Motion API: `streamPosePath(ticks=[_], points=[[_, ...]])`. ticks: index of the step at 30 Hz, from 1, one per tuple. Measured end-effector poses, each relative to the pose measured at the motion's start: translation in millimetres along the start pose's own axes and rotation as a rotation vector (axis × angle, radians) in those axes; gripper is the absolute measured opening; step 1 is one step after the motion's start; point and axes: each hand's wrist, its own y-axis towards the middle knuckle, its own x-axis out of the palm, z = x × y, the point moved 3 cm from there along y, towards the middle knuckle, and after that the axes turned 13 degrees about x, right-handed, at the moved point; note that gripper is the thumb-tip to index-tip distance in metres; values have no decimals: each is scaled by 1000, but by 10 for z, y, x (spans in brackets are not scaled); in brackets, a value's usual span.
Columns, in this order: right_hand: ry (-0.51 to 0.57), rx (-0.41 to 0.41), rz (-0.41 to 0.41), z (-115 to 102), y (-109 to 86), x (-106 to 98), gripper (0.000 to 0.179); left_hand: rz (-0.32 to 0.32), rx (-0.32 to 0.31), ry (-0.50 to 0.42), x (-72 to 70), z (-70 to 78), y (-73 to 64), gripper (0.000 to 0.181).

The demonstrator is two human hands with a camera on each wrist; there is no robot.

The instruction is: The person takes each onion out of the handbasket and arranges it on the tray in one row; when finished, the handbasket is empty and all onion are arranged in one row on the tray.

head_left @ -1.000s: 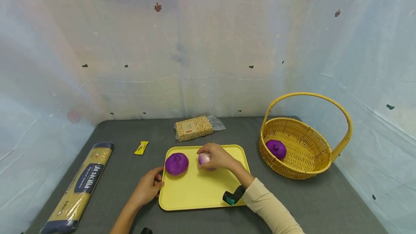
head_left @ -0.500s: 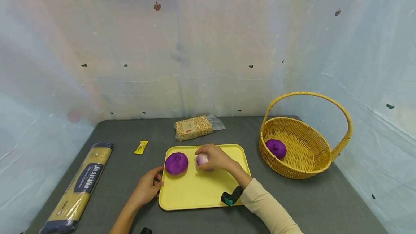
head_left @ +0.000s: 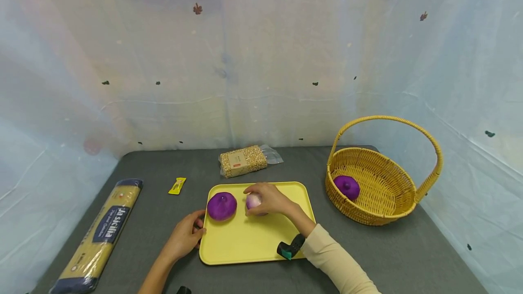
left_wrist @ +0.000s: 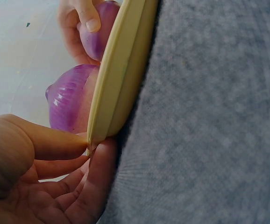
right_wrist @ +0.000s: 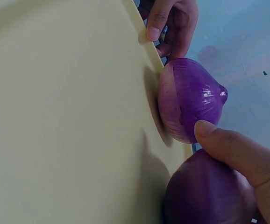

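My right hand [head_left: 269, 199] grips a purple onion [head_left: 253, 200] over the yellow tray [head_left: 245, 246], thumb and fingers curled round its sides. A second onion [head_left: 222, 206] sits on the tray's left part, pointed top upward, close to the held one. At the tray's left edge my left hand [head_left: 185, 236] pinches the rim; in the left wrist view its thumb lies above the rim and its fingers below. The right wrist view shows the held onion [right_wrist: 207, 191] beside the other, with my thumb on its upper side. Whether it touches the tray is unclear.
A wicker basket [head_left: 376, 219] with a tall handle stands at the right, one purple onion [head_left: 347, 188] inside. Behind the tray lies a bag of beans or grains [head_left: 245, 161]. A small yellow packet [head_left: 177, 185] and a long pasta pack [head_left: 100, 237] are at the left.
My right hand has shifted slightly left with the onion, toward the other one on the tray. My left hand has stayed at the rim.
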Motion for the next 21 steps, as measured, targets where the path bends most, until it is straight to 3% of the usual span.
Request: streamPosePath(ticks=[12,21], points=[[54,11,21,-3,-34,-40,69,-2,9,6,-3,2,1,47],[120,54,57,5,-87,-185,67,-1,3,8,-2,3,-1,47]])
